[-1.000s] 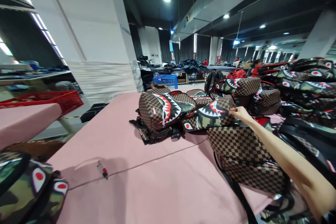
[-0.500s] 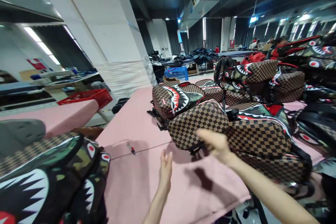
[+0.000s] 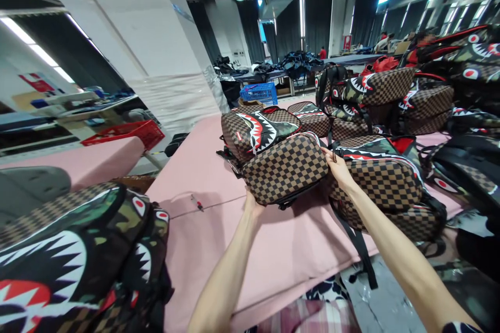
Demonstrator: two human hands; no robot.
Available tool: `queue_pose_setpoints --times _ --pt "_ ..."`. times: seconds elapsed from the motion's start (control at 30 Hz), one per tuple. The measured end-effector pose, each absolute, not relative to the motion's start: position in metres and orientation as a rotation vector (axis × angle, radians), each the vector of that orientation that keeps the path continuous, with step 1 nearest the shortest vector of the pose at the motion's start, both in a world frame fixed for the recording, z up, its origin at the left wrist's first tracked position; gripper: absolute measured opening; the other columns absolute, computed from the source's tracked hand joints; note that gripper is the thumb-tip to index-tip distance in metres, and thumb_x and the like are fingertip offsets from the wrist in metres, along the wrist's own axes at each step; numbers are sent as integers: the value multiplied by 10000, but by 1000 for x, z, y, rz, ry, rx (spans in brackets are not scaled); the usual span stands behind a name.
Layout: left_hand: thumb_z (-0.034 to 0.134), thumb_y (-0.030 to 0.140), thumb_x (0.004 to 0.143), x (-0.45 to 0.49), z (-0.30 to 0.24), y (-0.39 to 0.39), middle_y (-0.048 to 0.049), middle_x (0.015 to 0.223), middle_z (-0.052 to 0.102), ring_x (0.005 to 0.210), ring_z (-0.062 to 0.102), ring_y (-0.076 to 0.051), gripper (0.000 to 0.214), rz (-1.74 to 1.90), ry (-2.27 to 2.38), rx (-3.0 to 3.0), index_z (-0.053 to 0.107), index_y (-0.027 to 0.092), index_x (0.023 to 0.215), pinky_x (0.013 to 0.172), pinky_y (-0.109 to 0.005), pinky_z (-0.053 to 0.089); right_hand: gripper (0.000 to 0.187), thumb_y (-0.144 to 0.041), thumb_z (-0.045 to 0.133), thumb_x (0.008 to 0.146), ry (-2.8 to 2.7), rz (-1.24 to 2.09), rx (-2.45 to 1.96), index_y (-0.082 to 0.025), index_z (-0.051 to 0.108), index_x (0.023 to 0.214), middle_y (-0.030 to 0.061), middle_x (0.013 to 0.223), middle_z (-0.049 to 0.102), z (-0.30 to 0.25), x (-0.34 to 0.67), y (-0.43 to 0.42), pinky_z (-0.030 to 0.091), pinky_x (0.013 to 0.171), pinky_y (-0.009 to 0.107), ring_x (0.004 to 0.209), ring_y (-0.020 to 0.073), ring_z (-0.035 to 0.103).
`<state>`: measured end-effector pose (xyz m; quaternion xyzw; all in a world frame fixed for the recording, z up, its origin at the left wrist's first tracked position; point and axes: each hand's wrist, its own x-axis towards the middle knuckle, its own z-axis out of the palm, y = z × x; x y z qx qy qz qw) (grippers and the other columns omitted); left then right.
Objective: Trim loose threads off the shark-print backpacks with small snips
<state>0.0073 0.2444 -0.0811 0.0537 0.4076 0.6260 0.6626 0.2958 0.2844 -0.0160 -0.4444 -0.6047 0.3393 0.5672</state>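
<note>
Nearest the camera, a camouflage shark-mouth backpack [image 3: 74, 265] is being cut off by the left and bottom edges of the frame, just beside the near left corner of the pink table [image 3: 203, 250]. Both bare forearms are being stretched forward over that table from the bottom edge, the elbows being lost out of frame. The left hand [image 3: 253, 202] is mostly being hidden beneath the near lower edge of the brown checkered backpack [image 3: 285, 169], with only the wrist and heel of the palm showing, so its grasp cannot be told; it is being pressed up against the bag's underside. The right hand [image 3: 336, 166] is being held at the bag's right end, the fingers being curled narrowly around what looks like a strap or zipper pull, too small to be made out. The checkered backpack is being held near the middle of the table, tilted, touching a second checkered bag [image 3: 385, 182] on its right. Left of it on the table, a small red-tipped tool [image 3: 196, 202] is lying, its kind being hard to tell. Behind the held bag, a shark-mouth backpack [image 3: 260, 132] is resting, and farther back more bags are being piled. Beyond the table's far end, a blue crate [image 3: 258, 93] is standing.
</note>
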Motion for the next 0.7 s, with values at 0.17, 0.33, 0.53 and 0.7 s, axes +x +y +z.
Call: queue_pose_setpoints --times 0.17,0.33,0.53,0.7 --pt "441 496 875 -25 -37 201 -76 961 658 797 636 -168 395 1445 1040 201 602 162 1010 663 -278 552 399 -452 478 855 -1467 790 -1011 -311 571 1216 -28 1220 603 8 280 260 327 1045 457 1202 232 489" --pt "475 387 887 -53 -8 135 -56 838 671 737 643 -152 280 1504 1069 251 611 153 956 644 -254 547 401 -464 484 853 -1520 829 -958 -285 589 1197 -3 1197 621 23 256 210 353 1028 438 1161 225 525" --pt "552 392 849 -43 0 71 -89 899 683 827 641 -174 283 1551 1057 315 639 133 927 716 -266 529 418 -501 646 725 -1148 1033 -979 -257 658 1064 26 1151 647 -26 271 150 377 1027 374 1129 207 550" --pt "602 389 821 -17 4 41 -78 1116 643 1017 594 -196 364 1548 995 440 591 217 1141 827 -296 504 447 -462 782 556 -805 1244 -1021 -247 659 928 -5 839 695 -79 301 121 549 746 297 797 169 651"
